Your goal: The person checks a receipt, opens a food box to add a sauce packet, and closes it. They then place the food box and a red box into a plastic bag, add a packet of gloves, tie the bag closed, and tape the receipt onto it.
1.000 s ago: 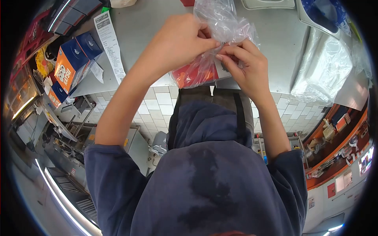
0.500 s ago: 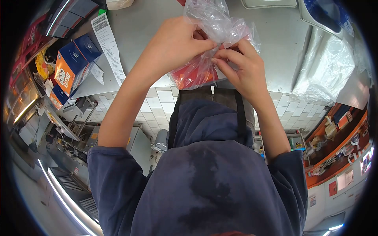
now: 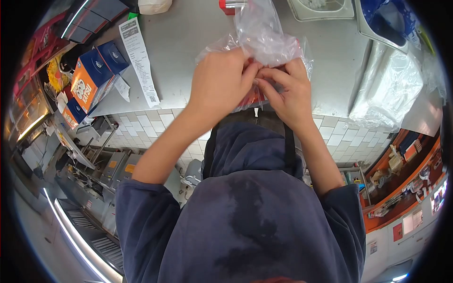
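A clear plastic bag (image 3: 262,33) stands on the metal counter in front of me, its top bunched up and leaning away. Something red and orange shows through its lower part, mostly covered by my hands. My left hand (image 3: 222,78) pinches the gathered plastic from the left. From the right, my right hand (image 3: 288,87) has thumb and fingers closed on the same gathered plastic. The fingertips of both hands meet there, and the exact fold between them is hidden.
On the left of the steel counter (image 3: 179,61) lie a long printed receipt (image 3: 139,59) and orange-and-blue boxes (image 3: 89,78). To the right are a stack of clear plastic bags (image 3: 387,89) and metal containers (image 3: 323,12). A red object (image 3: 228,6) sits at the far edge.
My left hand has moved down and right, its fingertips now against those of my right hand. My right hand has shifted slightly down. More of the red object at the far edge shows.
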`<action>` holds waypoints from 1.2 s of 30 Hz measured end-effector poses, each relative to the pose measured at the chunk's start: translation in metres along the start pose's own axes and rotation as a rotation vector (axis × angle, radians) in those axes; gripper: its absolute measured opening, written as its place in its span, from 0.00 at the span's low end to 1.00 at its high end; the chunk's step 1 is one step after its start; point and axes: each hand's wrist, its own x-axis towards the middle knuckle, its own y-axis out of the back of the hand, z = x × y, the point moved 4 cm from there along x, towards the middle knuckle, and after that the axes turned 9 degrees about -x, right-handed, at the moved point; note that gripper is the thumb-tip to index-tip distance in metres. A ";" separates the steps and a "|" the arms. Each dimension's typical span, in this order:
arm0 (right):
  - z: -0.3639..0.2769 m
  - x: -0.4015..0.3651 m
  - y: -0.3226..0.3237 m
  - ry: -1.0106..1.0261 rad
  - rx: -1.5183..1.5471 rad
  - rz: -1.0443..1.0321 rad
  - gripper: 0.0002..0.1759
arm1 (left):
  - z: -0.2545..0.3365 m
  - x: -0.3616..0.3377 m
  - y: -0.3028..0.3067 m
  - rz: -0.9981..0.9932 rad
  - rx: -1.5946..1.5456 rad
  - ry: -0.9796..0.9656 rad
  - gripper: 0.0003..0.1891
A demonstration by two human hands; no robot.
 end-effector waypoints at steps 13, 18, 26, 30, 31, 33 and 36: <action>-0.002 0.003 -0.002 -0.164 0.014 -0.022 0.19 | -0.019 -0.069 0.026 0.082 -0.623 0.124 0.20; -0.004 -0.024 -0.015 -0.028 -0.011 0.113 0.18 | -0.131 -0.057 0.095 0.757 0.075 -0.034 0.26; 0.029 -0.067 0.087 -0.881 0.205 0.560 0.29 | -0.195 -0.019 0.111 0.658 -0.135 0.468 0.26; 0.066 -0.058 0.105 -0.909 0.247 0.477 0.30 | -0.185 -0.029 0.087 0.968 0.152 0.166 0.23; 0.045 -0.048 0.108 -0.613 0.282 0.659 0.29 | -0.183 -0.031 0.088 1.053 0.263 0.185 0.22; -0.011 -0.036 0.119 -0.373 -0.117 1.007 0.20 | -0.196 -0.029 0.095 0.862 0.167 0.229 0.21; -0.053 -0.021 0.077 -0.043 0.051 0.860 0.11 | -0.189 -0.020 0.097 0.628 0.034 0.083 0.20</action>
